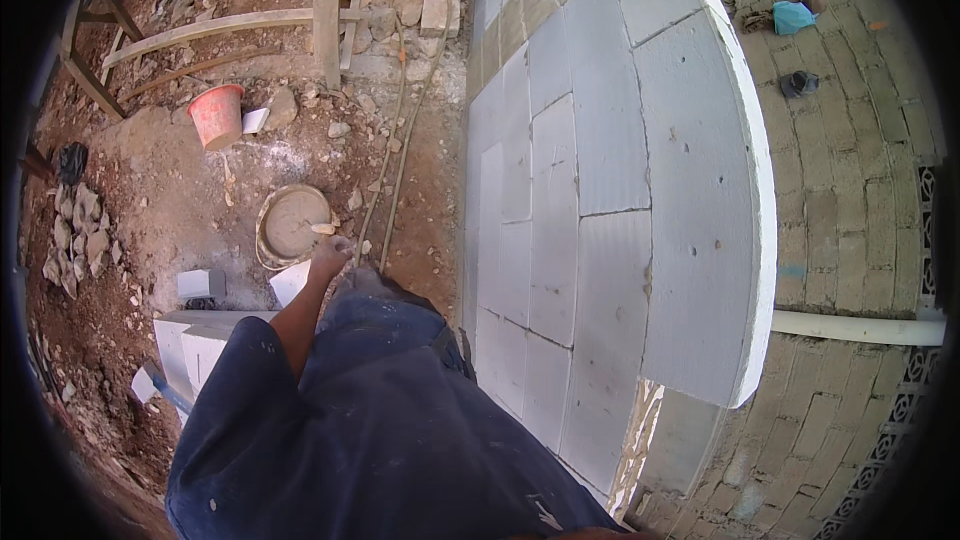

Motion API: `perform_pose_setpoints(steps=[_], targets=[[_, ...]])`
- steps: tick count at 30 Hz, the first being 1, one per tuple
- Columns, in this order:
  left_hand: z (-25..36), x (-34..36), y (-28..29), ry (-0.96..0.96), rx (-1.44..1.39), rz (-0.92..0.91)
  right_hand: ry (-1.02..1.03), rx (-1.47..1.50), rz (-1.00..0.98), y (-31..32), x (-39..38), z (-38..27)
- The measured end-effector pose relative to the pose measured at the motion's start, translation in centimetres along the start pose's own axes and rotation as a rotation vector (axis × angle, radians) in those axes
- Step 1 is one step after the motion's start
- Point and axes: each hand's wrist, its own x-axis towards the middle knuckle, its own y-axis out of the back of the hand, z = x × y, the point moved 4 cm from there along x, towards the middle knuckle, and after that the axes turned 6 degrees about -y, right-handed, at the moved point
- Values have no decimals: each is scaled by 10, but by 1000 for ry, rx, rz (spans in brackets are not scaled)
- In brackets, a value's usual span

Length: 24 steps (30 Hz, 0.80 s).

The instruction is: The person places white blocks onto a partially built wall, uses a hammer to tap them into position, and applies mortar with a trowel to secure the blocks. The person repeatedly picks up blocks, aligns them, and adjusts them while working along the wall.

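My left hand (333, 256) hangs low at my side, at the near rim of a round basin (262, 240) on the ground. Grey wet mortar (297, 208) fills the basin. A pale handle-like piece (323, 228) lies at its right side, close to my fingers; whether I touch it is unclear. The fingers are too small to make out. On my right rises a wall (690, 200) of large smooth light-grey blocks with thin joints. Mortar (634, 440) coats the bare end where the top course steps down. My right hand is out of sight.
A red bucket (217, 118) stands beyond the basin, with a hose (395, 130) along the wall foot. Loose white blocks (175, 345) are stacked at my left. Wooden scaffolding (328, 15) and rubble (80, 235) lie further off. Past the wall, a white pipe (850, 328) crosses brickwork.
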Motion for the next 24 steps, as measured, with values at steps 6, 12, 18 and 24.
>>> perform_pose_setpoints(steps=[6,12,18,24], targets=[[64,-54,-58,-259,-295,-136,93,-209,-73,-4,8,-15],[-84,-137,-2,125,-100,127,-70,-402,-77,-28,-34,-23],[-349,-235,38,587,137,180,-58,-445,20,-17,-46,12],[-280,-312,90,467,-50,319,-67,-646,-61,-12,-45,-14]])
